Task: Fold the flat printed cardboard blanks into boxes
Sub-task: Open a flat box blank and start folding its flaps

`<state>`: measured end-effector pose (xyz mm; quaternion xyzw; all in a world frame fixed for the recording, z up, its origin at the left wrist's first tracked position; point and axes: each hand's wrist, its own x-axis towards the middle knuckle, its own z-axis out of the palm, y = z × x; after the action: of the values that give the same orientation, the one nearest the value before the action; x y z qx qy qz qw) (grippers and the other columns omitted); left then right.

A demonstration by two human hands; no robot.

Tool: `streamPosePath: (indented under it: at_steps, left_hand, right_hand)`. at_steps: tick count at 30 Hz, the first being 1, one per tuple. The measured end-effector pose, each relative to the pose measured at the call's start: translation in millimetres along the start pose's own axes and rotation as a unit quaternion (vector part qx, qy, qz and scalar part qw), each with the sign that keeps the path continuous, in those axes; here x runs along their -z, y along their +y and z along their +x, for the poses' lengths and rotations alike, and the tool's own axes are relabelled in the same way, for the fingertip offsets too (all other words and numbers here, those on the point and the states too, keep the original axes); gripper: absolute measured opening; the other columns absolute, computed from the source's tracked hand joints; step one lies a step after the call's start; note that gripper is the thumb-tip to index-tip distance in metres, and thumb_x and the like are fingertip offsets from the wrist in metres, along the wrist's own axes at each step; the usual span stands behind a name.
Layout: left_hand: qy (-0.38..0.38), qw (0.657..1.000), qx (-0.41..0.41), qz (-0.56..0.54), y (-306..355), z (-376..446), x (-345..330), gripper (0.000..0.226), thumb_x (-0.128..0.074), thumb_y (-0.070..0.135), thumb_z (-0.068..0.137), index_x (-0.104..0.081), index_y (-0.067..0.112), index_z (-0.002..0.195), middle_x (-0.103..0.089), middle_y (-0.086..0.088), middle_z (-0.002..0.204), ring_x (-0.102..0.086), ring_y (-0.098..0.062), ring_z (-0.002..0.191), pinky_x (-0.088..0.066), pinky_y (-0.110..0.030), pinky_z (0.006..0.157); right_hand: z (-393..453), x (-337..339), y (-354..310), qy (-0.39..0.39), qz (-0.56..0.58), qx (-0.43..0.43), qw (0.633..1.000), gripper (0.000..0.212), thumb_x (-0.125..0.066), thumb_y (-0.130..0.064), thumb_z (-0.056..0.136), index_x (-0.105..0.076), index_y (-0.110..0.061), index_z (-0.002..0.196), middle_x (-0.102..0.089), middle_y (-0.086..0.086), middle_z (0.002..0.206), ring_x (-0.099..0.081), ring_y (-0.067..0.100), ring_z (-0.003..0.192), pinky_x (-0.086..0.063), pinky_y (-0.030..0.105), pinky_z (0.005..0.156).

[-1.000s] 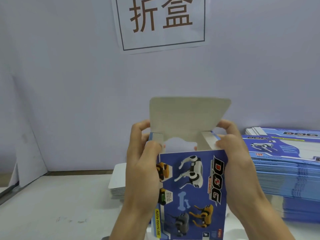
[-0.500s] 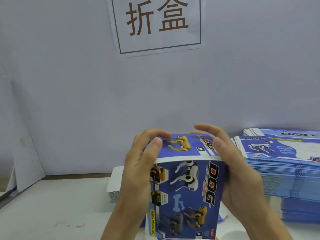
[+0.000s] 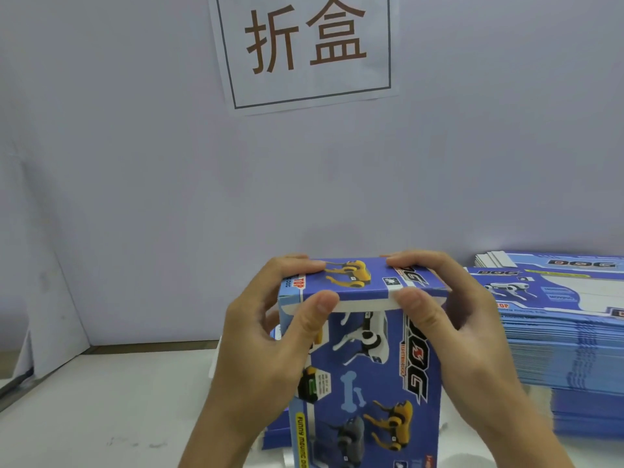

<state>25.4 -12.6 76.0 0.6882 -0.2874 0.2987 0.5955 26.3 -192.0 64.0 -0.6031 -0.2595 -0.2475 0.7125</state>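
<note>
Item: blue printed box (image 3: 364, 383), upright, held in front of the person above the white table (image 3: 101, 410), centre of the head view. Front panel showed toy robot dogs, a bone and the word "DOG" running vertically. Top flap (image 3: 358, 282) lay folded down over the opening, nearly flat, its white cut edge visible along the front; it bore a yellow dog and a red "TOP" mark.

Left hand (image 3: 266, 346): clasped round the box's upper left corner, fingers curled over the top flap, thumb pressed against the flap's front edge.

Right hand (image 3: 456, 336): clasped round the upper right corner in mirror fashion, fingers over the flap, thumb on its front edge.

Stack of flat blanks (image 3: 557, 332): tall pile, same blue print, on the table just right of the right hand. A lower, white-edged pile (image 3: 216, 359) sat behind the left hand, mostly hidden.

Backdrop: pale wall (image 3: 135, 197) with a paper sign (image 3: 307, 49) bearing two brown characters in a dark frame.
</note>
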Motion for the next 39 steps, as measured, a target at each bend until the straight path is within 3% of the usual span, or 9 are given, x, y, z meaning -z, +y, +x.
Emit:
streamPosePath:
  at_steps: [3,6,13,20,24,29,31,34,39]
  left_hand:
    - [0.022,0.998,0.036,-0.041,0,0,-11,0.037,-0.061,0.059,0.081,-0.064,0.027,0.098,-0.070,0.021,0.099,-0.071,-0.006,0.084,-0.059,-0.028,0.063]
    - [0.050,0.994,0.057,-0.081,4,1,-19,0.036,-0.064,0.059,0.083,-0.060,0.023,0.091,-0.071,0.018,0.085,-0.069,-0.006,0.074,-0.056,-0.026,0.058]
    - [0.079,0.986,0.063,-0.133,11,3,-21,0.044,-0.066,0.053,0.077,-0.056,0.013,0.092,-0.068,0.008,0.069,-0.069,-0.007,0.060,-0.053,-0.021,0.046]
    - [0.073,0.989,0.065,-0.115,9,2,-23,0.035,-0.059,0.056,0.073,-0.060,0.028,0.094,-0.065,0.003,0.070,-0.064,-0.011,0.059,-0.048,-0.021,0.044]
    - [0.047,0.986,0.085,-0.133,9,1,-22,0.035,-0.059,0.057,0.074,-0.061,0.039,0.103,-0.068,0.001,0.086,-0.072,-0.017,0.078,-0.059,-0.037,0.054]
    - [0.025,0.973,0.120,-0.193,6,2,-14,0.032,-0.067,0.053,0.074,-0.062,0.045,0.104,-0.067,0.012,0.105,-0.073,-0.016,0.097,-0.059,-0.024,0.065]
    - [0.025,0.970,0.125,-0.208,4,3,-12,0.027,-0.075,0.049,0.078,-0.064,0.043,0.102,-0.064,0.007,0.110,-0.074,-0.019,0.096,-0.059,-0.025,0.065]
    - [0.031,0.969,0.115,-0.215,2,3,-8,0.018,-0.062,0.039,0.084,-0.066,0.040,0.101,-0.064,0.001,0.110,-0.074,-0.021,0.094,-0.059,-0.026,0.066]
    - [0.042,0.981,0.096,-0.162,3,2,-13,0.037,-0.062,0.053,0.073,-0.060,0.041,0.108,-0.068,0.000,0.101,-0.075,-0.023,0.089,-0.060,-0.029,0.061]
  right_hand:
    - [-1,-3,-1,0.000,0.005,-0.012,1.000,0.036,-0.070,-0.056,0.077,-0.064,-0.029,0.099,-0.076,0.003,0.092,-0.075,0.031,0.076,-0.062,0.042,0.059]
    - [1,-5,-4,0.003,-0.022,-0.005,1.000,0.033,-0.062,-0.055,0.076,-0.065,-0.028,0.094,-0.076,-0.009,0.091,-0.075,0.022,0.077,-0.062,0.033,0.061]
    - [4,-8,-20,0.009,-0.068,-0.012,0.998,0.034,-0.068,-0.063,0.074,-0.065,-0.031,0.084,-0.074,-0.002,0.072,-0.073,0.022,0.058,-0.056,0.027,0.045]
    - [3,-9,-23,0.040,-0.067,-0.001,0.997,0.032,-0.071,-0.062,0.076,-0.066,-0.031,0.081,-0.074,-0.001,0.069,-0.073,0.021,0.054,-0.053,0.024,0.040]
    - [3,-7,-22,0.034,-0.049,-0.005,0.998,0.039,-0.068,-0.069,0.068,-0.072,-0.035,0.086,-0.075,0.002,0.075,-0.075,0.025,0.063,-0.057,0.034,0.044]
    - [2,-9,-20,0.017,-0.007,-0.031,0.999,0.039,-0.070,-0.062,0.068,-0.074,-0.034,0.094,-0.077,0.005,0.082,-0.076,0.026,0.070,-0.057,0.028,0.048]
    - [2,-9,-19,0.015,0.004,-0.038,0.999,0.038,-0.069,-0.058,0.069,-0.073,-0.032,0.096,-0.077,0.007,0.083,-0.077,0.027,0.072,-0.058,0.029,0.049]
    - [2,-10,-18,0.010,0.017,-0.052,0.998,0.039,-0.071,-0.057,0.068,-0.074,-0.028,0.095,-0.077,0.010,0.082,-0.076,0.029,0.072,-0.058,0.031,0.051]
    - [3,-11,-18,0.008,0.042,-0.072,0.996,0.053,-0.079,-0.067,0.061,-0.074,-0.024,0.092,-0.076,0.014,0.080,-0.076,0.032,0.069,-0.057,0.032,0.050]
